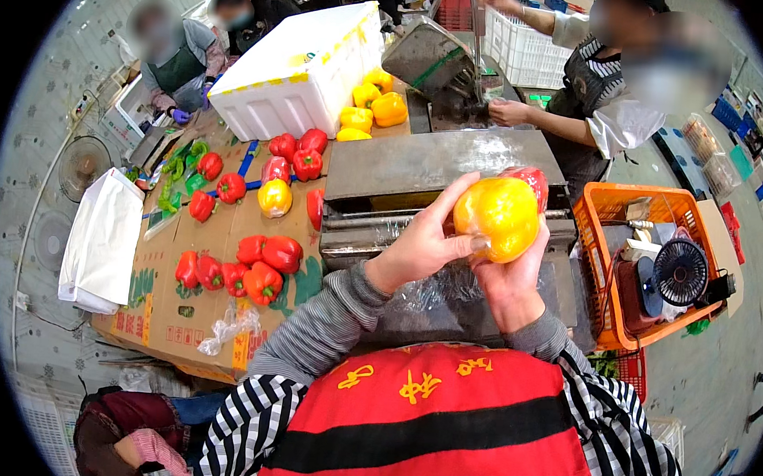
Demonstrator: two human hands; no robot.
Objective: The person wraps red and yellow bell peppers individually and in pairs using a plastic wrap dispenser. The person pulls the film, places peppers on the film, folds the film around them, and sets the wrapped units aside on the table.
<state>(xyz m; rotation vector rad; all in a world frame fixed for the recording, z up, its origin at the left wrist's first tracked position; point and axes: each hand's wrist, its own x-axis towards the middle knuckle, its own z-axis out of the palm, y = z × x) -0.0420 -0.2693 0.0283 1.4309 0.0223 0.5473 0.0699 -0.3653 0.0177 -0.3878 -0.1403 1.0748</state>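
Observation:
Between my two hands is a shiny yellow bell pepper (497,214), with a red bell pepper (531,181) close behind it; both look wrapped together in clear plastic film. My left hand (421,244) grips the yellow pepper's left side, thumb across its lower front. From below and the right, my right hand (514,284) supports it. Under the hands stands a metal film-wrapping machine (440,152) with rollers (376,223) and crumpled clear film (424,291). A wrapped-looking red and yellow pair, its yellow pepper (275,198) nearest me, lies to the left.
Loose red bell peppers (281,254) lie on cardboard (168,249) at left. Yellow peppers (389,109) sit beside a white foam box (300,66). An orange crate (583,252) holding a small fan (680,272) stands right. One co-worker (584,86) works across; others sit back left.

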